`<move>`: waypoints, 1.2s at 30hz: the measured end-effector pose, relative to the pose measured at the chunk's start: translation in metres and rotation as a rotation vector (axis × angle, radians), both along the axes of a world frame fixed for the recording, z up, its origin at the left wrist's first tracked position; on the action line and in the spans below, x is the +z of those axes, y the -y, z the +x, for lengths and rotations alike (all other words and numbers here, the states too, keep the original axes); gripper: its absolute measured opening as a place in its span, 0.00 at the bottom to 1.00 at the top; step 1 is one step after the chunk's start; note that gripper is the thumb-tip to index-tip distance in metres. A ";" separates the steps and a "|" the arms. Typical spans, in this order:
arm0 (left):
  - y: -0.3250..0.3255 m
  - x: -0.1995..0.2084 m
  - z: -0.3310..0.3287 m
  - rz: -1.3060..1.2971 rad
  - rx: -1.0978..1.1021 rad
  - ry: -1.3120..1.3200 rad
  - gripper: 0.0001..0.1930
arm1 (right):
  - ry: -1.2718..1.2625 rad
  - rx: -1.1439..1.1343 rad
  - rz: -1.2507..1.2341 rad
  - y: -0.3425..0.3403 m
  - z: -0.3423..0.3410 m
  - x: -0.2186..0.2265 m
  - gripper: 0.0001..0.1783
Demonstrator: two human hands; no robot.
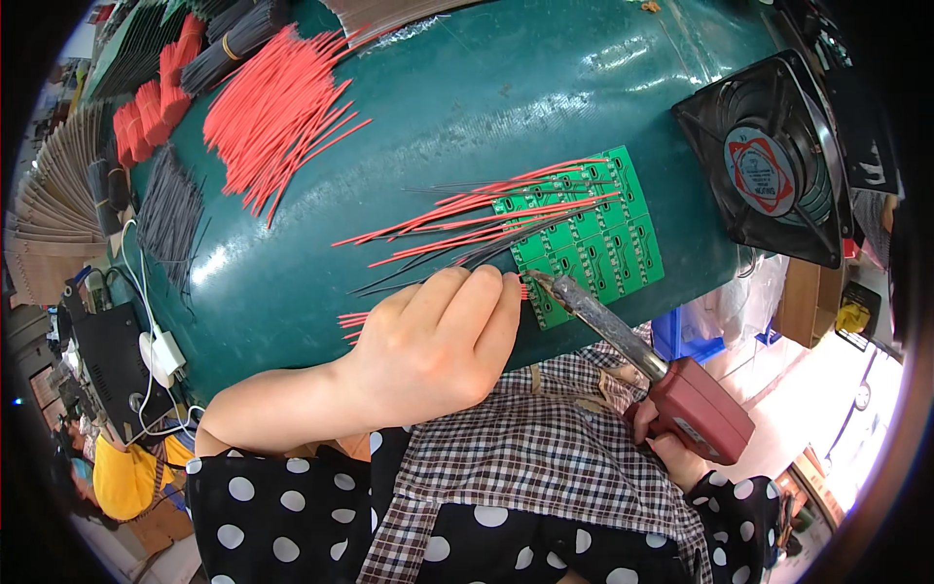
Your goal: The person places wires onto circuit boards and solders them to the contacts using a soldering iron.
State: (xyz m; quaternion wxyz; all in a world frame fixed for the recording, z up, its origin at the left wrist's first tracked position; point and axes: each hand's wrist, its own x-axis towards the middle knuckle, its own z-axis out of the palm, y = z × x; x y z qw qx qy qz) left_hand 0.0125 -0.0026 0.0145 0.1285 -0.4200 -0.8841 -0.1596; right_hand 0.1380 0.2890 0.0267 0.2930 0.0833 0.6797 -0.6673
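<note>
A green circuit board panel (584, 234), divided into several small units, lies on the dark green mat. Red and black wires (457, 222) run leftward from it, ends over its units. My left hand (433, 336) is closed at the board's near left corner. Red wires (351, 319) show on both sides of it, so it appears pinched on them; the fingertips are partly hidden. In my right hand (669, 450) is the dark red handle of a soldering iron (613, 326). Its tip is at the board's left edge, close to my left fingertips.
A black fan (764, 165) stands right of the board. Loose red wires (277, 112) are heaped at the far left, with black wires (170, 214) nearer. A black box (112, 365) with white cables sits at the left edge. A blue bin (686, 336) is below the table edge.
</note>
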 end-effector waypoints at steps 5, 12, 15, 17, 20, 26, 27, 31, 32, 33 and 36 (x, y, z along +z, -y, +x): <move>0.000 0.000 0.000 -0.001 -0.006 -0.020 0.14 | -0.123 0.110 0.226 -0.009 0.009 -0.004 0.37; 0.000 0.000 -0.001 -0.022 -0.002 -0.028 0.14 | -0.244 0.111 0.374 -0.006 0.024 -0.015 0.40; 0.000 0.000 0.000 -0.039 -0.001 -0.027 0.14 | -0.226 0.150 0.524 -0.010 0.038 -0.023 0.38; 0.000 0.000 0.001 -0.055 0.007 -0.026 0.14 | -0.138 0.046 0.311 -0.004 0.016 -0.010 0.36; 0.000 -0.002 0.001 -0.032 0.008 -0.035 0.14 | -0.041 -0.128 0.064 0.015 -0.001 0.004 0.33; 0.001 0.002 0.001 -0.012 0.031 0.019 0.13 | -0.034 -0.192 0.021 0.013 0.006 0.001 0.34; -0.001 0.003 0.001 0.017 0.047 0.071 0.12 | -0.022 -0.206 -0.030 0.011 0.007 0.000 0.35; -0.006 0.006 0.000 0.070 0.092 0.159 0.13 | -0.062 -0.338 -0.105 0.013 0.011 -0.003 0.36; -0.007 0.007 -0.001 0.062 0.090 0.159 0.13 | -0.073 -0.299 -0.065 0.013 0.008 -0.001 0.37; -0.006 0.009 -0.001 0.064 0.088 0.163 0.13 | -0.085 -0.261 -0.018 0.014 0.007 0.000 0.40; -0.004 0.006 -0.001 0.079 0.078 0.143 0.13 | -0.095 -0.424 -0.152 0.018 0.010 -0.002 0.38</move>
